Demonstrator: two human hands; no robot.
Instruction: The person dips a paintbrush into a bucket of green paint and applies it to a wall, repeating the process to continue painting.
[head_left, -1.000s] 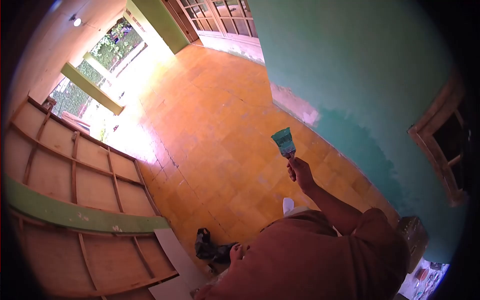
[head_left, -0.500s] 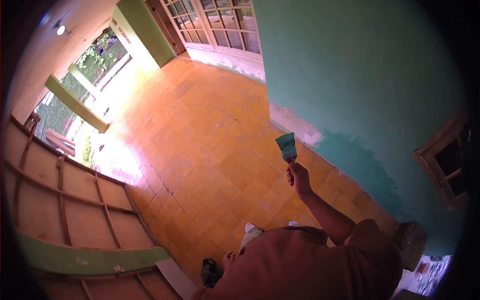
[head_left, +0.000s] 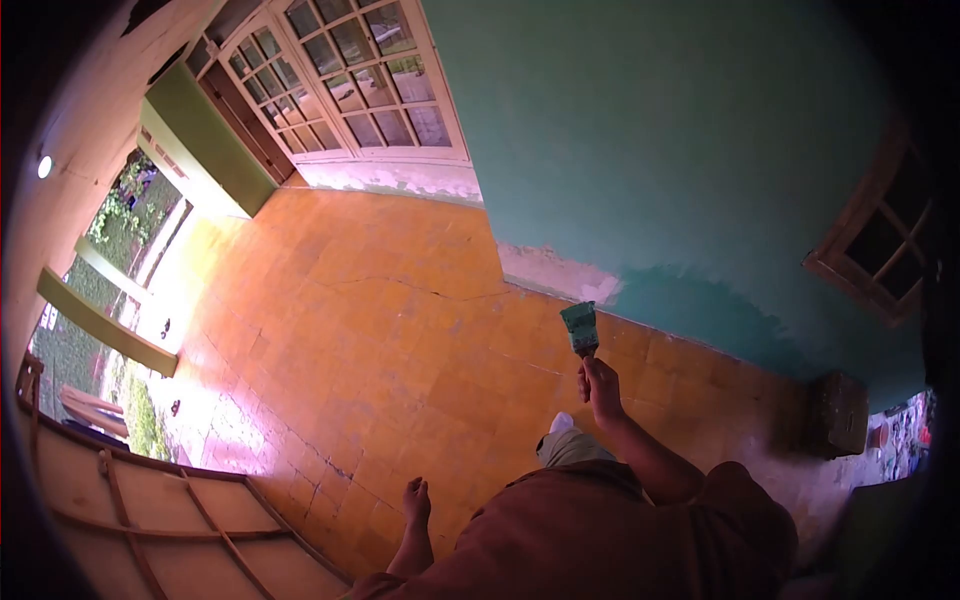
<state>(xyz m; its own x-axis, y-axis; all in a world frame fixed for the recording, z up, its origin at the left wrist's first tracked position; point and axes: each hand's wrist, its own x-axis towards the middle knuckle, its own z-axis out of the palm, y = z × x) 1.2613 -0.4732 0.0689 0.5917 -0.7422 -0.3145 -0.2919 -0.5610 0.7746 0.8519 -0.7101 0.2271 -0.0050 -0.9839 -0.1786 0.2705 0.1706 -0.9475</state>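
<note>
My right hand (head_left: 601,388) is wrapped round the handle of a wide paintbrush (head_left: 580,326), held upright with green paint on its bristles. Behind the brush is the lower part of the green wall (head_left: 690,150), where a darker green patch (head_left: 700,312) borders a bare whitish strip (head_left: 556,270). The brush appears apart from the wall. At the lower left, my left hand (head_left: 417,499) hangs over the orange tiled floor (head_left: 400,350) with its fingers curled; what it holds, if anything, is too small to make out.
A box-like object (head_left: 842,414) stands by the wall at the right, below a wooden-framed window (head_left: 880,240). Paned doors (head_left: 365,90) are at the back. A wooden-framed panel (head_left: 180,520) fills the lower left, and a low green beam (head_left: 105,325) borders the bright outdoor opening.
The view has turned, shifting the doors and opening leftward and down. My left hand has come out further from my body. My right hand still grips the brush, and a foot shows further forward.
</note>
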